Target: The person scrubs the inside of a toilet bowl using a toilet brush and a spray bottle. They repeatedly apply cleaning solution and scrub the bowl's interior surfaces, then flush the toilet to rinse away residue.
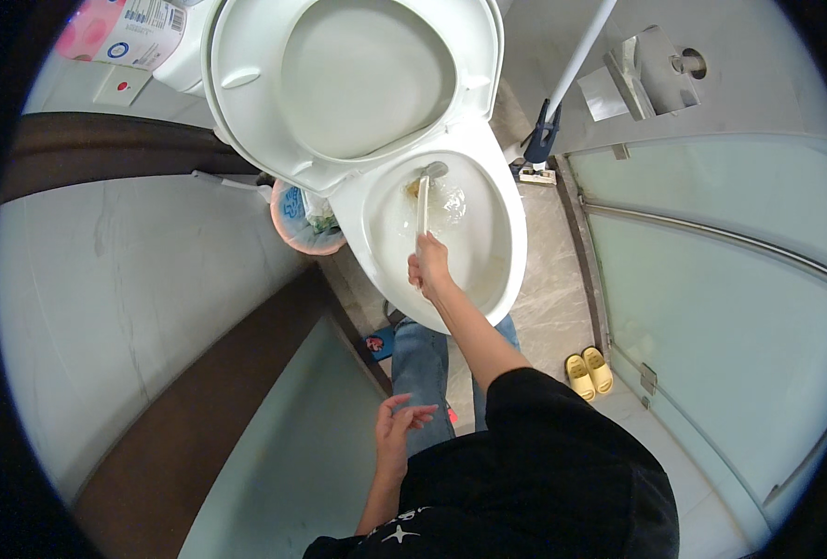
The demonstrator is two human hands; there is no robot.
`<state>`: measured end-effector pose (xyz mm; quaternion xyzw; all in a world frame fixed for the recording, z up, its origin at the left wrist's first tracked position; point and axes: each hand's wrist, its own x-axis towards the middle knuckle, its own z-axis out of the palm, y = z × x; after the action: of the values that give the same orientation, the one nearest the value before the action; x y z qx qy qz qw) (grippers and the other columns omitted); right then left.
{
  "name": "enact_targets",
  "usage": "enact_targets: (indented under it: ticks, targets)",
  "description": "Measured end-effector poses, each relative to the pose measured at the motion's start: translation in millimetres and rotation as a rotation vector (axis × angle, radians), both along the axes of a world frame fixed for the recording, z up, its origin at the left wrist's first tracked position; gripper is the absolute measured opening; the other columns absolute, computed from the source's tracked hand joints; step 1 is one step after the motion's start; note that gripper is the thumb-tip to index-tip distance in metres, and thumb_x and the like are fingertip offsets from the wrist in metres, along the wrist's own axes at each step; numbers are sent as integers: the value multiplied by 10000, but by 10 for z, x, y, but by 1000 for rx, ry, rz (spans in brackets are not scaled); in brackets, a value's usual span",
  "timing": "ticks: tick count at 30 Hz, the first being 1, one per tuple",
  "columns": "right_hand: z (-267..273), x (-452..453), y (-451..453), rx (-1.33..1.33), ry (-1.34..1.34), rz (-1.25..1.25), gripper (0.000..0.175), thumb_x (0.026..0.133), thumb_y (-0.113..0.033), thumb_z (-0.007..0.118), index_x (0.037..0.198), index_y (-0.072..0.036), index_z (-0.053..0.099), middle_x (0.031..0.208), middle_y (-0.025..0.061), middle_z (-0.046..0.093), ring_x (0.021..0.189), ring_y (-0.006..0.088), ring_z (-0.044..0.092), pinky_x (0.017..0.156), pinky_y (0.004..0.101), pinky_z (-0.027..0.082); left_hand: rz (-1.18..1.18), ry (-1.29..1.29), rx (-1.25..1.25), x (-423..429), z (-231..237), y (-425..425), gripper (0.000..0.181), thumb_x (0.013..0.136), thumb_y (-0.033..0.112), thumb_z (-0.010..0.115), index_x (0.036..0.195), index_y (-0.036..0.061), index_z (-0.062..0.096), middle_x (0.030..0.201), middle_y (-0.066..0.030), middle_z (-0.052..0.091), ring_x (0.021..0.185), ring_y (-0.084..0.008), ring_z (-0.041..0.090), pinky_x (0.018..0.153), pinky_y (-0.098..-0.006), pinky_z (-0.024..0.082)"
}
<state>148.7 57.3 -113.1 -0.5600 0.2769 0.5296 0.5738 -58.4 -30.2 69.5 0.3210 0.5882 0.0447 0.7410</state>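
My right hand (430, 265) grips the white handle of a toilet brush (423, 202). The brush's grey head dips toward the back of the white toilet bowl (492, 269), where the water looks stirred and glistening. A yellowish patch shows beside the head; I cannot tell whether it is part of the brush or in the bowl. Low and apart from the toilet, my left hand (399, 426) hangs in front of my jeans with its fingers loosely bent and nothing in them. The toilet seat and lid (371, 77) stand raised behind the bowl.
Left of the toilet stands a lined waste bin (309, 241). A white-handled mop (539, 140) leans at the right, below a metal toilet paper holder (647, 73). Yellow slippers (588, 372) lie by the frosted glass door (707, 279). A pink-and-white package (127, 35) sits upper left.
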Motion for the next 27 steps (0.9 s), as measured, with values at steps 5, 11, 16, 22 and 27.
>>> enact_targets:
  ticks: [5, 11, 16, 22, 27]
  targets:
    - [-76, -73, 59, -19, -163, 349, 243, 904, -237, 370, 1038, -40, 421, 552, 86, 419, 358, 172, 380, 316, 333, 316, 16, 6, -13, -31, -41, 11, 294, 869, 183, 479, 1118, 31, 441, 964, -214, 638, 795, -182, 587, 734, -288, 434]
    - [-560, -173, -823, -49, -830, 1197, 294, 881, -231, 433, 1095, -30, 454, 805, 285, 589, 745, 440, 587, 679, 519, 459, -17, -12, -6, 29, -23, 23, 285, 872, 165, 468, 1117, 23, 438, 973, -219, 636, 795, -182, 591, 733, -286, 440]
    - [-478, 126, -897, -131, -766, 1433, 305, 857, -238, 463, 1098, -53, 480, 926, 291, 592, 896, 470, 568, 813, 526, 446, -11, -22, -14, 45, -25, 5, 288, 871, 161, 466, 1120, 20, 437, 975, -216, 636, 805, -185, 591, 737, -288, 440]
    - [-384, 458, -459, -289, -609, 1412, 334, 793, -156, 435, 1047, 3, 583, 1068, 267, 583, 1015, 418, 561, 883, 472, 442, -24, 9, -8, 111, 8, 22, 289, 869, 166, 473, 1116, 22, 439, 970, -212, 638, 803, -184, 591, 732, -285, 439]
    - [-300, 876, -211, -250, -527, 1624, 368, 802, -154, 429, 1096, -8, 597, 1128, 230, 575, 1042, 362, 569, 900, 418, 447, -46, -1, -3, 117, -33, -32, 284, 869, 173, 478, 1107, 23, 441, 966, -208, 640, 802, -182, 588, 735, -285, 437]
